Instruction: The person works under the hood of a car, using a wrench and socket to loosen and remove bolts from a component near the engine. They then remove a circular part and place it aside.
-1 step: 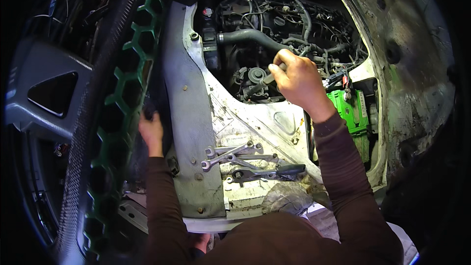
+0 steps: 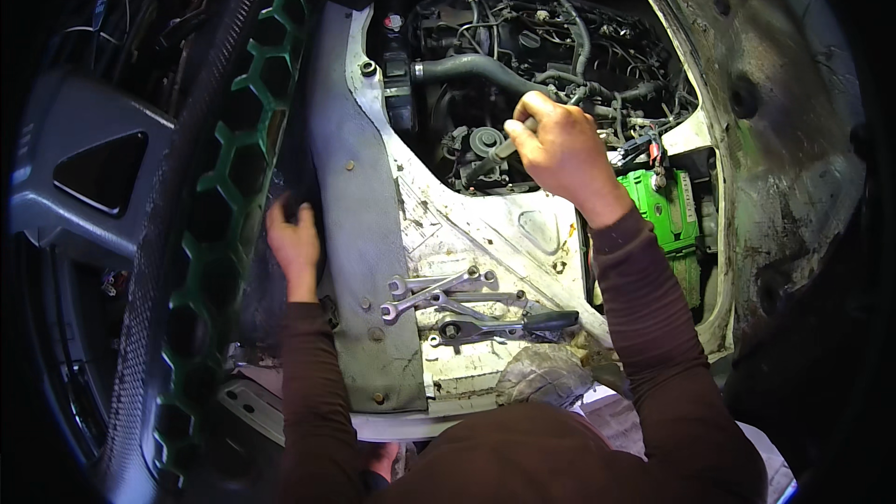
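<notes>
My right hand (image 2: 558, 149) grips a grey tool handle (image 2: 493, 159), angled down-left toward a round metal engine part (image 2: 484, 140) in the bay. My left hand (image 2: 294, 247) is at the dark panel (image 2: 313, 187) beside the green honeycomb grille (image 2: 224, 159), fingers apart and partly in shadow; I cannot tell whether it touches the panel. Below my right hand, several wrenches (image 2: 434, 287) and a black-handled ratchet (image 2: 546, 322) lie on the dirty white metal ledge (image 2: 485, 233).
A bright green battery (image 2: 667, 210) sits right of my right forearm. Engine hoses (image 2: 476, 70) fill the bay. A worn metal body panel (image 2: 775, 159) runs along the right, and a grey plastic trim piece (image 2: 89, 159) is at far left. A dirty rounded lump (image 2: 541, 375) lies below the tools.
My left hand has shifted slightly right, with its fingers more visible. My right hand and the handle it grips have moved very slightly up and left.
</notes>
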A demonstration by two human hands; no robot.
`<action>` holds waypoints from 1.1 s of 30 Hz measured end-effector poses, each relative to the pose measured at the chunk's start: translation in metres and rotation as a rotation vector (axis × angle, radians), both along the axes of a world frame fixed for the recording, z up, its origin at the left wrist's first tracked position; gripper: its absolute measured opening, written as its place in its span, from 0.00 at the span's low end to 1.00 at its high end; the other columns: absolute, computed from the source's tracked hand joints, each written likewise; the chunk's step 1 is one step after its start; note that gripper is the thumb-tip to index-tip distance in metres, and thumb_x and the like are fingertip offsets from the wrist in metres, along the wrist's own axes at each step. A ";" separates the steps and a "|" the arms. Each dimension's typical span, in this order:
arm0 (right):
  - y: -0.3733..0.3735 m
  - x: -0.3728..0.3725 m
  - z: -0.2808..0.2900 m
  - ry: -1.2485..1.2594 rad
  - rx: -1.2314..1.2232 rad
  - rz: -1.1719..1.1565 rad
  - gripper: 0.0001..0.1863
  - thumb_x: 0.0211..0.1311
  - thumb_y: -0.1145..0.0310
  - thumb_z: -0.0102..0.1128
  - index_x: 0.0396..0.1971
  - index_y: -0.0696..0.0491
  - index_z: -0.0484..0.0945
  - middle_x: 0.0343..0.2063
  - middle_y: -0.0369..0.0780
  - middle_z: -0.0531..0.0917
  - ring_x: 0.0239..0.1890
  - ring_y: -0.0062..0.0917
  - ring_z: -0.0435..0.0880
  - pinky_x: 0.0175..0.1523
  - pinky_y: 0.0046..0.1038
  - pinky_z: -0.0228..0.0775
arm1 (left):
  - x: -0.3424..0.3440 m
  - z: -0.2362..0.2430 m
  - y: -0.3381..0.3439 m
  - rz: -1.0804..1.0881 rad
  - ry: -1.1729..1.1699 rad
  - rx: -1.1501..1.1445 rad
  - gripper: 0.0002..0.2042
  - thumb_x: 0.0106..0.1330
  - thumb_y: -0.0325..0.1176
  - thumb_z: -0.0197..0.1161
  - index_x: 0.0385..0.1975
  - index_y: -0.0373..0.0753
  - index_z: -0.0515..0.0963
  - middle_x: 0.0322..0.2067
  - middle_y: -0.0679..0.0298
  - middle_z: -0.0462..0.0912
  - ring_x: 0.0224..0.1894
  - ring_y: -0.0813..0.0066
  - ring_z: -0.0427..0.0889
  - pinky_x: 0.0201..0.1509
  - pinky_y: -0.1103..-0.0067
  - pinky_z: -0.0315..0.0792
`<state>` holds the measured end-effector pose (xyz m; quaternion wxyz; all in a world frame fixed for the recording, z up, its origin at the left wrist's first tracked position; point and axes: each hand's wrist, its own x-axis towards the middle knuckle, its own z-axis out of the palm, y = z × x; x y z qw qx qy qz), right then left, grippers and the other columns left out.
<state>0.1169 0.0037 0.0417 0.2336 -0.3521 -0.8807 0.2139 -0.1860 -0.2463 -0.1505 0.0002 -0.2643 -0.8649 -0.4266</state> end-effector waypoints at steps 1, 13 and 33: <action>0.005 -0.008 0.000 -0.057 -0.034 0.020 0.09 0.67 0.66 0.64 0.34 0.56 0.81 0.23 0.48 0.85 0.29 0.46 0.88 0.36 0.44 0.78 | 0.024 0.031 0.014 -0.134 0.003 0.095 0.16 0.65 0.28 0.67 0.53 0.32 0.82 0.48 0.51 0.84 0.51 0.56 0.85 0.60 0.67 0.77; 0.005 -0.082 -0.058 0.471 -0.229 -0.142 0.14 0.78 0.63 0.55 0.36 0.59 0.81 0.26 0.37 0.83 0.29 0.26 0.80 0.37 0.31 0.73 | 0.140 0.039 0.147 -0.790 0.084 0.002 0.21 0.67 0.37 0.70 0.58 0.38 0.80 0.45 0.50 0.87 0.48 0.50 0.84 0.56 0.60 0.76; 0.000 -0.061 -0.053 0.742 -0.725 -0.024 0.04 0.65 0.72 0.69 0.36 0.56 0.84 0.27 0.31 0.83 0.28 0.11 0.78 0.34 0.19 0.70 | 0.143 0.038 0.155 -0.752 0.038 -0.125 0.16 0.61 0.43 0.74 0.45 0.44 0.85 0.38 0.56 0.87 0.46 0.54 0.85 0.54 0.60 0.76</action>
